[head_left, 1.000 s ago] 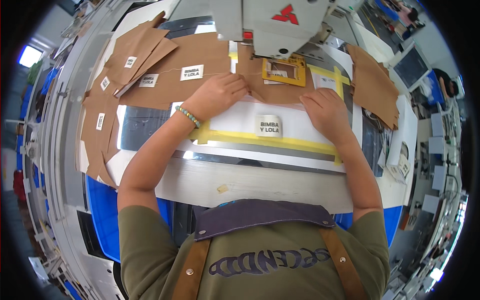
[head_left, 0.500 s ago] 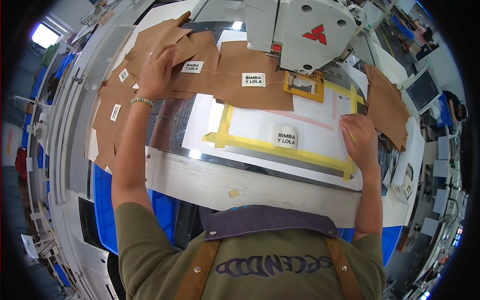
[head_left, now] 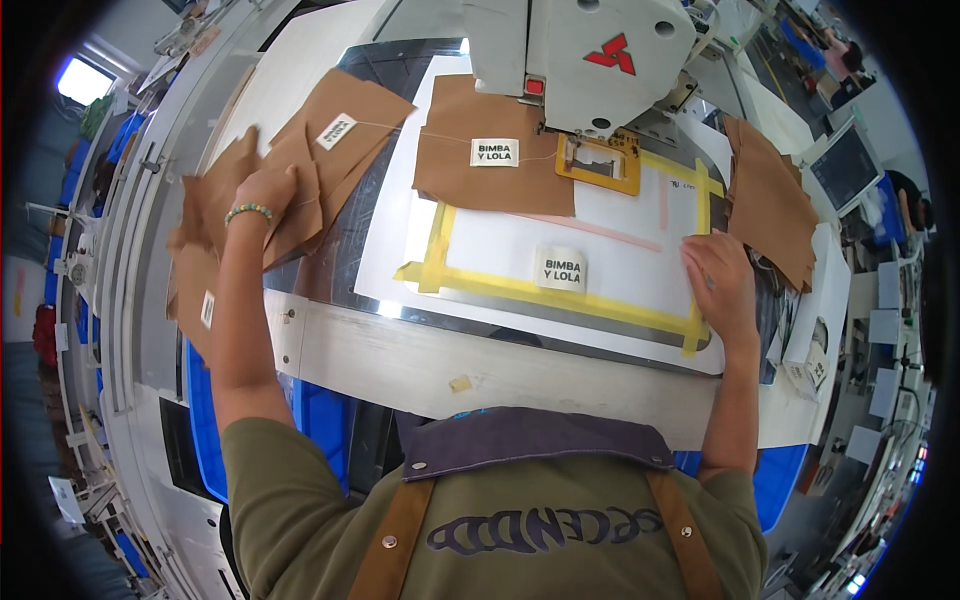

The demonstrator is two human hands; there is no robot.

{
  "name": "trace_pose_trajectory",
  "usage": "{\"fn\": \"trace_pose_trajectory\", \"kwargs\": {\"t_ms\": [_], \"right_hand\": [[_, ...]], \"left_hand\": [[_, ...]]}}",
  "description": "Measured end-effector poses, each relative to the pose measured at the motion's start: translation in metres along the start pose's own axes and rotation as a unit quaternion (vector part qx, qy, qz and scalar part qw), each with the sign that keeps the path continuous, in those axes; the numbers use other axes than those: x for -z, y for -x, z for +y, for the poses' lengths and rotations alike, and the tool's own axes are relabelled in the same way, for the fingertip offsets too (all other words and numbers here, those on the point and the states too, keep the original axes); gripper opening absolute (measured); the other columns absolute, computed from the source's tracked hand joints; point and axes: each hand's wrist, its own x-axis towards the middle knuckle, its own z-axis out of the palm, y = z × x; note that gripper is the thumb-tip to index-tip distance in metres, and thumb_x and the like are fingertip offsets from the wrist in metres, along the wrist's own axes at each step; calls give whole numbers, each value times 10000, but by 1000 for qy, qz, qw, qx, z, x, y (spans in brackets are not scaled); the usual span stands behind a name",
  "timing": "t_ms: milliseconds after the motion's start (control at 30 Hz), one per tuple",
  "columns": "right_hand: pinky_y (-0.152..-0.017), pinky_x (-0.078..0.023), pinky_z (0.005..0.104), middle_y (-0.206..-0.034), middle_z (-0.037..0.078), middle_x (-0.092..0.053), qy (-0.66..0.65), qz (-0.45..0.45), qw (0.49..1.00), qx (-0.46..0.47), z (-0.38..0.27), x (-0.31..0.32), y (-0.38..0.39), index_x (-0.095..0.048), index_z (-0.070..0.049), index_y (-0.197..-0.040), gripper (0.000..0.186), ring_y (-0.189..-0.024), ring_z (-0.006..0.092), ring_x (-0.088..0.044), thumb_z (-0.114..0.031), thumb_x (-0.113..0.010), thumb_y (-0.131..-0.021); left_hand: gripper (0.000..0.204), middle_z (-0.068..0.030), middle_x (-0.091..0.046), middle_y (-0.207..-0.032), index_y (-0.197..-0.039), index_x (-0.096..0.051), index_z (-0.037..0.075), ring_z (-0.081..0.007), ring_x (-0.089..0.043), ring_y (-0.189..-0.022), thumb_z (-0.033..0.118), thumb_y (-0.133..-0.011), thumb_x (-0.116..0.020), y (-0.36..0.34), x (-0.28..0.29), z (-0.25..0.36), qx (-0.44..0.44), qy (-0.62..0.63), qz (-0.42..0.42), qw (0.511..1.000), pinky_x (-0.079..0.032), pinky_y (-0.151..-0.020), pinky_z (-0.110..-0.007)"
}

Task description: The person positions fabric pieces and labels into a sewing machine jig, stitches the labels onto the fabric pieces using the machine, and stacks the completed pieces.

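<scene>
My left hand (head_left: 262, 195), with a beaded bracelet, is closed on brown panels (head_left: 305, 220) bunched at the left, linked by thread. My right hand (head_left: 718, 280) rests with curled fingers at the right edge of a white template sheet (head_left: 480, 245) bordered by yellow tape; what lies inside its fingers is hidden. A brown panel (head_left: 470, 105) with a white label (head_left: 494, 152) lies at the template's back edge, beside a yellow clamp frame (head_left: 625, 168) under the machine head (head_left: 565, 70). A loose white label (head_left: 561, 269) lies on the template.
More brown panels (head_left: 770, 200) are stacked at the right, beside a white box (head_left: 805, 330) and a screen (head_left: 842, 170). Blue bins (head_left: 210, 440) sit below the front edge (head_left: 370, 355) of the worktable. A person (head_left: 840, 55) is in the distance at upper right.
My left hand has moved from the centre to the left, drawing brown panels away from the one by the machine. My right hand has shifted down along the template's right side.
</scene>
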Motion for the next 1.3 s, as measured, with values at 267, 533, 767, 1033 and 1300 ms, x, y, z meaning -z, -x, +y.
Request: {"fn": "trace_pose_trajectory", "kwargs": {"t_ms": [267, 533, 767, 1033, 1300], "right_hand": [[-1085, -538, 516, -1069, 90, -778, 5, 3, 1000, 21, 1, 9, 2, -762, -37, -1026, 89, -1043, 328, -714, -73, -776, -946], [-1062, -537, 476, -1036, 67, -770, 33, 21, 999, 4, 11, 20, 6, -754, -53, -981, 77, -1039, 303, -710, -128, -762, -971], [-1024, -562, 465, -1212, 60, -800, 74, 59, 988, -121, 35, 51, 11, -820, -86, -1130, 185, -1111, 312, -715, -144, -803, -955], [-943, -573, 461, -1195, 60, -799, 190, 79, 977, -56, 75, 21, 17, -814, -89, -1115, 182, -1058, 314, -729, -141, -792, -942], [-943, -575, 443, -1133, 71, -817, 28, 142, 977, -159, 63, 5, -4, -807, -65, -1094, 140, -1050, 312, -741, -104, -752, -971]], "left_hand": [[794, -268, -609, -1484, -1488, -644, -1, -368, -621, -1329, 644, -1060, -469, -46, -43, -141, 111, -103, -237, 960, -423, -1143, -495], [520, -301, -714, -1348, -1289, -730, -31, -466, -677, -1273, 415, -1137, -511, -55, -18, -65, -87, -1, 160, 983, -542, -1081, -536], [709, -234, -336, -1776, -1707, -426, 132, -417, -296, -1649, 544, -1136, -503, -2, -44, 105, -286, 174, 176, 926, -234, -1330, -553], [731, -89, -324, -1816, -1753, -349, 269, -374, -267, -1674, 614, -1121, -478, -36, -24, 125, -244, 106, 220, 938, -179, -1347, -552], [339, -112, -759, -1301, -1224, -749, 45, -324, -726, -1208, -5, -894, -807, 72, 16, 174, -405, 199, 428, 783, -587, -988, -431]]}}
